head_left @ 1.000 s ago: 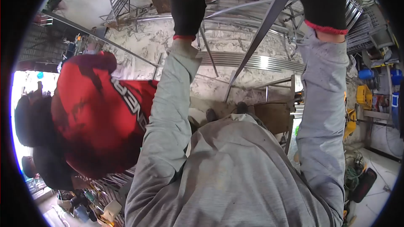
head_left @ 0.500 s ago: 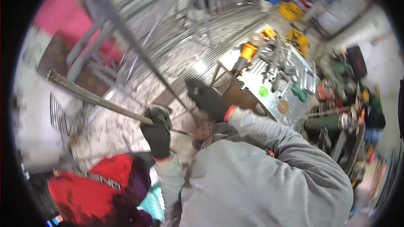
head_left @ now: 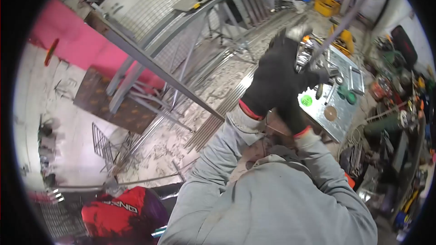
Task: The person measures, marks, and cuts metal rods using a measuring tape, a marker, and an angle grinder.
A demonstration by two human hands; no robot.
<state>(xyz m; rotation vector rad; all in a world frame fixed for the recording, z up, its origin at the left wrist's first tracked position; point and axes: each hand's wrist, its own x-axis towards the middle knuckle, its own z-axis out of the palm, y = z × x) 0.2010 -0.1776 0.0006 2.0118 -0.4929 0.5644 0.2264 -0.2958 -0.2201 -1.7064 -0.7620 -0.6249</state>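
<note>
Both my hands wear dark work gloves and are raised together in front of my chest, left of the worktable. My left hand (head_left: pixel 268 79) crosses in front of the right one, with its fingers stretched upward and smeared by motion. Partly behind it, my right hand (head_left: pixel 293 104) closes on the lower end of a long bar (head_left: pixel 347 20). The bar slants up and to the right, out of view at the top. Its gripped end is mostly hidden by the gloves, and its material is blurred.
The metal worktable (head_left: pixel 320 118) holds tools and a cutting disc (head_left: pixel 330 113). A long metal beam (head_left: pixel 163 72) slants across the left, near a frame carrying a grey case (head_left: pixel 196 0). Steel tubes (head_left: pixel 213 127) lie on the floor. A person in red (head_left: pixel 120 213) is close at lower left.
My left hand has swung from lower left to beside the right hand. The long bar has moved from the left side to the upper right, and my view has shifted.
</note>
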